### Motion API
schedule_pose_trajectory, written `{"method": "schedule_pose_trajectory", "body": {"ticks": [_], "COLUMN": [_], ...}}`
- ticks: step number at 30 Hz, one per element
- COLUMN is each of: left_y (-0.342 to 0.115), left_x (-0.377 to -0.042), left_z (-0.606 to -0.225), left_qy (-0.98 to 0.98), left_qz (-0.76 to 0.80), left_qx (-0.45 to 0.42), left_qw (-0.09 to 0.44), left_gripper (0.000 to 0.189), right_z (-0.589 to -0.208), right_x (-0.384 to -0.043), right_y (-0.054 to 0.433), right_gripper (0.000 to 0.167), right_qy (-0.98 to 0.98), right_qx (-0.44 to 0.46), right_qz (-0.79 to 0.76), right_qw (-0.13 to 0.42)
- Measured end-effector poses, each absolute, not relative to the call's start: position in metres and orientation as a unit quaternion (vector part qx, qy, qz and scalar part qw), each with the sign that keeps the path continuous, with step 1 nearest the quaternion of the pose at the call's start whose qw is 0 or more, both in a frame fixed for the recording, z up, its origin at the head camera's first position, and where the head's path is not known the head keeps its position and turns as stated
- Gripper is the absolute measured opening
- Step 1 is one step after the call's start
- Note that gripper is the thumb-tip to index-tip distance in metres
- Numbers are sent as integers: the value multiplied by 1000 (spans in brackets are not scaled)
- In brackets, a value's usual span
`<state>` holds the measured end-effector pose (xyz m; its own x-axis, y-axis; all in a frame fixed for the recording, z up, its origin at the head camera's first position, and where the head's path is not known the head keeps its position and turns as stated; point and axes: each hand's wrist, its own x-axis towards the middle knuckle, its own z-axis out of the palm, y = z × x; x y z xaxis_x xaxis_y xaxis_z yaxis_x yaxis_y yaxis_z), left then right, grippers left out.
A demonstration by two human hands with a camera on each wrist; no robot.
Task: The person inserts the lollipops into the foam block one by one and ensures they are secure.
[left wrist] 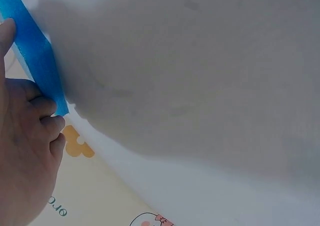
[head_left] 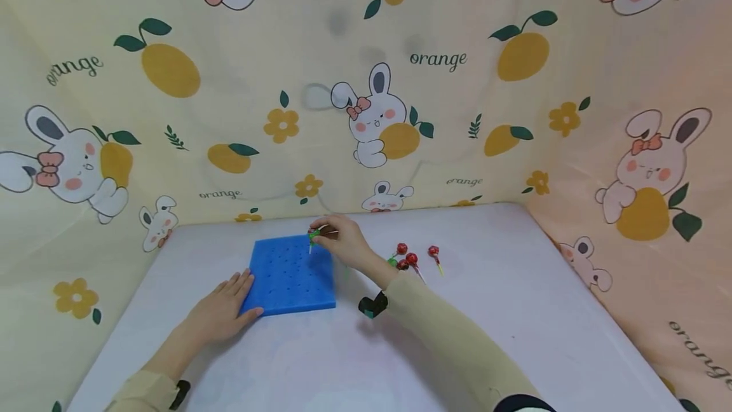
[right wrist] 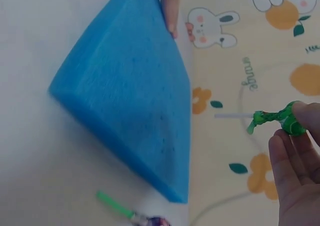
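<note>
A blue foam board (head_left: 286, 278) with rows of small holes lies on the table. My right hand (head_left: 345, 243) pinches a green-wrapped lollipop (right wrist: 290, 122) by its candy end, over the back right part of the board. Its white stick (right wrist: 232, 116) points down, with the lower tip close above the board in the head view. My left hand (head_left: 220, 313) rests at the board's front left corner, fingers extended along the left side and thumb by the front edge. The left wrist view shows those fingertips against the blue edge (left wrist: 37, 56).
Several red-wrapped lollipops (head_left: 412, 259) lie right of the board, partly behind my right forearm, with one (head_left: 434, 252) set apart. Another with a green stick (right wrist: 114, 204) lies beside the board. A printed cloth (head_left: 457, 113) backs and flanks the white table (head_left: 486, 336).
</note>
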<state>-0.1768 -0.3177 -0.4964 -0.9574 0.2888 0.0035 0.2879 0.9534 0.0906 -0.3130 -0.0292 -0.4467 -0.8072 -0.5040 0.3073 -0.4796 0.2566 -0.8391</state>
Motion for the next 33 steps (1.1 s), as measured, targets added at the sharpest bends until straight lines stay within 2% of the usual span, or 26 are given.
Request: {"method": "schedule_pose_trajectory", "body": {"ticks": [7,17,33], "left_y": [-318,-323,-317], "left_x": [-180,-179,-179], "left_z": [-498,-497,-497], "left_qy": [991,990,990], "left_qz": [32,35,28], "left_qx": [128,133,138], "left_qw": [26,27,27], "left_gripper": [87,85,86], "right_z": [-448,-452,-467], "right_x": [-317,-319,-334], "right_y": [-60,-100,-118], "right_gripper": [22,21,19], "right_qy": [785,804,833], "right_qx": [-322,-329,-292], "right_qz": [-529,-495,-469], "right_qw": [19,24,30]}}
